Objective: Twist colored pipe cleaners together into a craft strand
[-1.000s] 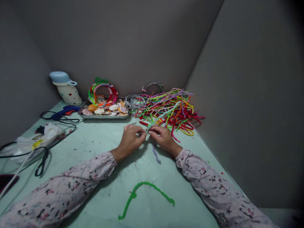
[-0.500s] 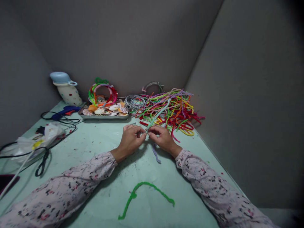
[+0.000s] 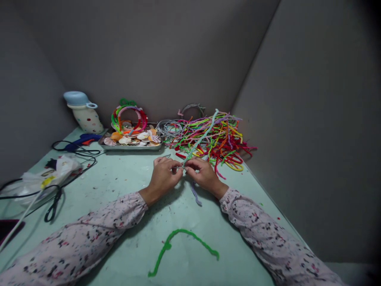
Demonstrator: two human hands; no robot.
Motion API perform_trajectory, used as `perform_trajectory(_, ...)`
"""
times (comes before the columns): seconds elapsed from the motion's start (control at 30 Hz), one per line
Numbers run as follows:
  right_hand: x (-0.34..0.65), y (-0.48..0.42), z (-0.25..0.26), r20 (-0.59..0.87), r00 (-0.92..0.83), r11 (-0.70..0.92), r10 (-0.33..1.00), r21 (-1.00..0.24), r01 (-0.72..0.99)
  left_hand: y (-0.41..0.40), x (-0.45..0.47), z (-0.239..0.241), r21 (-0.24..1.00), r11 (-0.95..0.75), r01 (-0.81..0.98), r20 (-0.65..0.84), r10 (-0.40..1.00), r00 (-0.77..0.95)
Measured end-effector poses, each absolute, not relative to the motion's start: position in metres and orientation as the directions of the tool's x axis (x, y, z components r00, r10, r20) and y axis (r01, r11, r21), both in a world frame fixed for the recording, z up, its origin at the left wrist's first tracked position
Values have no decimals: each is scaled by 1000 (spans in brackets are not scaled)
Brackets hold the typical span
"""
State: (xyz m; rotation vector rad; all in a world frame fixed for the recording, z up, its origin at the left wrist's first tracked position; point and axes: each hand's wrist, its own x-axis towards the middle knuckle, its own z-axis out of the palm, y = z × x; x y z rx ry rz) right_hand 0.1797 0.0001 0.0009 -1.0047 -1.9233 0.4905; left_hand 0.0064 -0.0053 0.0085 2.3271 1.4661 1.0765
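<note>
My left hand (image 3: 165, 174) is closed, thumb and finger pinching a thin grey wire (image 3: 177, 167) whose curved part shows behind the fingers. Close against it, my right hand (image 3: 204, 176) pinches a pale teal pipe cleaner (image 3: 205, 134) where it meets the wire. The long free end of the pipe cleaner slants up and to the right over the coloured pile. Below the right hand is a short lilac pipe cleaner (image 3: 195, 194). Nearer to me, a bent green pipe cleaner (image 3: 178, 230) lies on the table (image 3: 125, 230). The exact contact between fingertips is hard to make out.
Behind my hands lie a heap of coloured pipe cleaners (image 3: 235, 137) and grey wire coils (image 3: 171, 128). A metal tray (image 3: 133, 148) holds shells (image 3: 125, 140) and fuzzy rings (image 3: 144, 119). On the left are a bottle (image 3: 86, 117), black cable (image 3: 55, 204) and plastic bag (image 3: 67, 163).
The free end of the teal pipe cleaner has swung upward and now reaches higher above the pile. Both hands stay in nearly the same place.
</note>
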Motion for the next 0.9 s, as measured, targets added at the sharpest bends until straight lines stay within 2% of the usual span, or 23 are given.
perform_trajectory(0.57,180,-3,2,538,-294,611,790,-651,450,-7,7,11,563,-491,665,475,851,226)
perform_trajectory(0.9,179,-1,3,528,-275,593,804,-668,451,-6,6,9,550,-507,663,489,840,236)
